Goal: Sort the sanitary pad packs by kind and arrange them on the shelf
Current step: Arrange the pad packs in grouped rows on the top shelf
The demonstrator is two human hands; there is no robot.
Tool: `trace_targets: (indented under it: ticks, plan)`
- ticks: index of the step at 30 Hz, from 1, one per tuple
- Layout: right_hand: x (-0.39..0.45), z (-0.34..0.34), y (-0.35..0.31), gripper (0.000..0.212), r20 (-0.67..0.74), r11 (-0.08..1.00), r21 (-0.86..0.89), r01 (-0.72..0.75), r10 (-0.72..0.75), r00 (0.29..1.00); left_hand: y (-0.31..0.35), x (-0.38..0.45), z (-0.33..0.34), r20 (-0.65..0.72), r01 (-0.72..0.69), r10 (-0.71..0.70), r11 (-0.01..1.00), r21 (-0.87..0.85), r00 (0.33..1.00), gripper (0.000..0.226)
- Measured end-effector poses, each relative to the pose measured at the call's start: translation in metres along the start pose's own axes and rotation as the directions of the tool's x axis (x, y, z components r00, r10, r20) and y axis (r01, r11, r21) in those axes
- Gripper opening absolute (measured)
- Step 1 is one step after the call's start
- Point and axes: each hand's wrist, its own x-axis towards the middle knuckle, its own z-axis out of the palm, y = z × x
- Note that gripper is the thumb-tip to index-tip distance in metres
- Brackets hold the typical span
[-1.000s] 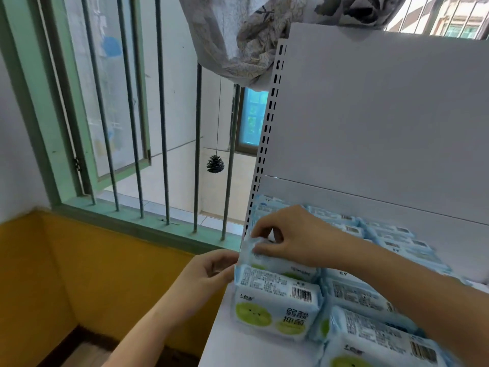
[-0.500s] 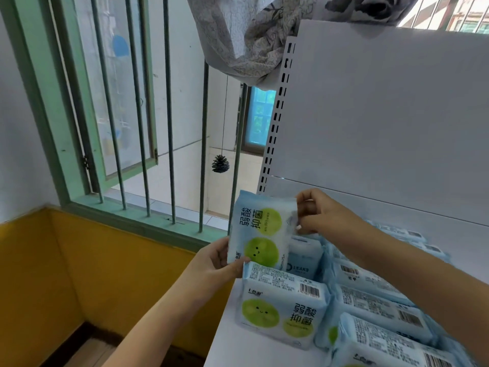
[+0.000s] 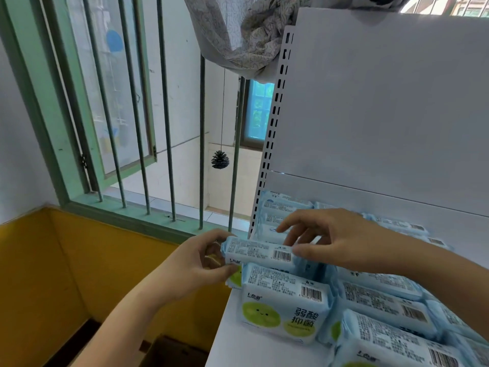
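The shelf (image 3: 232,340) in front of me already carries most of the load: rows (image 3: 383,308) of blue packs stand edge-up from the back panel forward, all looking like one kind as far as I can read them, though the far ones are too small to tell. The front pack (image 3: 284,311) closes the left column, green faces showing. I judge the sorting well along; what's left is seating the pack (image 3: 260,254) I hold just behind that front one, and whatever lies out of view. My left hand (image 3: 190,266) grips its left end, thumb below and fingers curled over the top. My right hand (image 3: 333,242) pinches its right end by the barcode, the other fingers spread loosely above.
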Motion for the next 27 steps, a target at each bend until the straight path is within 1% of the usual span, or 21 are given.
trace_targets:
  ticks: [2,4,6,7,10,12,14,15,17,19,21,22,24,27]
  plan:
    - [-0.001,-0.001,0.000,0.020,-0.126,0.995,-0.100,0.003,-0.015,0.992,-0.001,0.003,0.007,-0.001,0.003,-0.003,0.999,-0.039,1.000,0.045]
    - [0.002,-0.006,0.006,0.025,-0.238,0.965,-0.259,-0.036,-0.027,0.971,0.000,0.006,0.011,-0.021,0.018,-0.020,0.995,-0.095,1.000,0.048]
    - [0.009,-0.010,0.016,0.025,-0.262,0.913,-0.404,-0.066,-0.047,0.964,0.001,0.009,0.015,-0.025,0.011,-0.014,0.992,-0.127,1.000,0.046]
    - [0.013,-0.010,0.020,0.025,-0.249,0.904,-0.423,-0.067,-0.045,0.967,0.002,0.010,0.016,-0.018,0.009,-0.011,0.992,-0.125,1.000,0.043]
    - [0.025,-0.006,0.027,0.025,-0.161,0.940,-0.339,-0.031,-0.026,0.987,0.004,0.012,0.023,0.028,0.042,-0.038,0.989,-0.141,0.999,0.033]
    - [0.033,-0.002,0.024,0.026,-0.108,0.939,-0.343,0.002,-0.042,0.993,0.003,0.013,0.026,0.042,0.065,-0.058,0.982,-0.180,0.997,0.027]
    - [0.041,-0.001,0.020,0.028,-0.078,0.925,-0.378,0.025,-0.059,0.995,0.000,0.017,0.028,0.000,0.071,-0.073,0.978,-0.194,0.997,0.022]
    - [0.044,0.000,0.018,0.029,-0.064,0.919,-0.392,0.030,-0.060,0.996,-0.003,0.019,0.029,-0.032,0.074,-0.081,0.981,-0.180,0.996,0.024]
    - [0.049,0.004,0.014,0.028,-0.029,0.905,-0.423,0.039,-0.057,0.998,-0.010,0.023,0.032,-0.084,0.092,-0.097,0.994,-0.060,0.992,0.032]
    - [0.052,0.009,0.011,0.025,-0.014,0.870,-0.490,0.050,-0.065,0.998,-0.015,0.025,0.036,-0.075,0.118,-0.114,0.991,0.059,0.991,0.033]
    - [0.054,0.010,0.008,0.023,-0.026,0.846,-0.532,0.046,-0.070,0.997,-0.020,0.026,0.039,-0.058,0.133,-0.129,0.987,0.085,0.990,0.029]
    - [0.054,0.008,0.006,0.024,-0.041,0.853,-0.521,0.037,-0.069,0.997,-0.021,0.026,0.039,-0.061,0.140,-0.135,0.986,0.086,0.989,0.028]
    - [0.053,0.002,0.003,0.025,-0.099,0.899,-0.437,0.019,-0.069,0.993,-0.021,0.025,0.037,-0.080,0.137,-0.130,0.987,0.089,0.988,0.025]
    - [0.053,-0.006,-0.001,0.018,-0.232,0.967,-0.255,0.007,-0.069,0.970,-0.014,0.026,0.027,-0.108,0.136,-0.132,0.990,0.030,0.985,0.026]
